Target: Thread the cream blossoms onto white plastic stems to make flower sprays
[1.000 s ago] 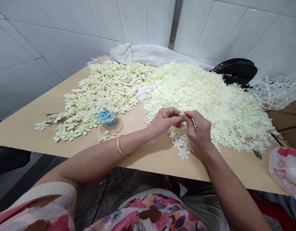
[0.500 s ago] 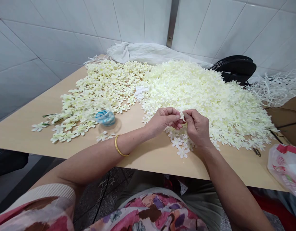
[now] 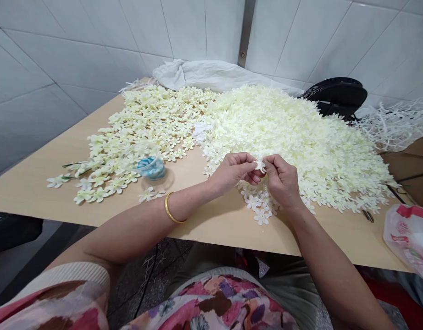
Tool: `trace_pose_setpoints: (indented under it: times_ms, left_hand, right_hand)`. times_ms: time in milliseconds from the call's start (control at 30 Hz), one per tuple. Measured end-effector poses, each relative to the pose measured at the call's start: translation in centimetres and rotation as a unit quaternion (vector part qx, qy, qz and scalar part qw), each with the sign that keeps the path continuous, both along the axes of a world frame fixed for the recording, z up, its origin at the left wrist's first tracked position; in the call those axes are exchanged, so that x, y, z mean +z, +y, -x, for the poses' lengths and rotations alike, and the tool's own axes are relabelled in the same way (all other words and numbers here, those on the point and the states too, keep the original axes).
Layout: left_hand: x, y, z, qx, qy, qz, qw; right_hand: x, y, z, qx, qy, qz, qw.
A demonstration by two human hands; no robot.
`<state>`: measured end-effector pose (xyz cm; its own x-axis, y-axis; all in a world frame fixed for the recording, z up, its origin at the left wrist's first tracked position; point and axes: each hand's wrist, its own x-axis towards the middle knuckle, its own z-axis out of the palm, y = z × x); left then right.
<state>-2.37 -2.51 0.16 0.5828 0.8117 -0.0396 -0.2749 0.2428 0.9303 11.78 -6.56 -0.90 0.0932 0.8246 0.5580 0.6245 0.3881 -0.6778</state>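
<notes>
Head view: just above the tabletop point(image 3: 211, 224), the left hand point(image 3: 232, 174) pinches a small white artificial flower point(image 3: 260, 167) between thumb and fingers. The right hand point(image 3: 283, 183) meets it from the other side, its thumb and forefinger drawn nearly together at the flower's edge; whether they grip it or a thin part behind it, I cannot tell. A dense heap of cream blossoms point(image 3: 283, 128) lies beyond and to the right, and a looser spread of yellowish blossoms point(image 3: 139, 123) to the left, near a clear cup with blue-and-white contents point(image 3: 151, 168).

As a judgement, this one flower is partway through being worked by the fingertips. With so many blossoms on both sides, plenty may be left, but the view does not show which are finished, so overall progress is uncertain.
</notes>
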Motion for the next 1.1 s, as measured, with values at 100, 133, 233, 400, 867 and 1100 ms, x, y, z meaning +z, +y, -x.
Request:
trace_pose_setpoints:
  times_ms: [100,133,233,400,867,1100]
  left_hand:
    - [0.1,0.1,0.0,0.024,-0.001,-0.007,1.000]
    - [0.1,0.2,0.1,0.036,-0.002,-0.010,0.999]
    - [0.2,0.5,0.3,0.066,0.000,-0.017,0.998]
    - [0.4,0.5,0.5,0.090,0.007,-0.044,0.995]
    - [0.3,0.8,0.5,0.131,0.014,-0.072,0.989]
    - [0.4,0.5,0.5,0.086,0.001,-0.073,0.994]
  right_hand:
    - [0.2,-0.1,-0.2,-0.028,0.021,-0.015,0.999]
    - [0.3,-0.2,-0.3,-0.048,0.028,-0.030,0.998]
    - [0.5,-0.2,-1.1,-0.117,0.038,-0.075,0.990]
    - [2.0,1.4,-3.1,-0.176,-0.036,-0.143,0.973]
    - [1.6,1.5,-0.8,0.003,-0.120,-0.153,0.981]
    - [0.1,1.7,-0.9,0.049,-0.168,-0.165,0.971]
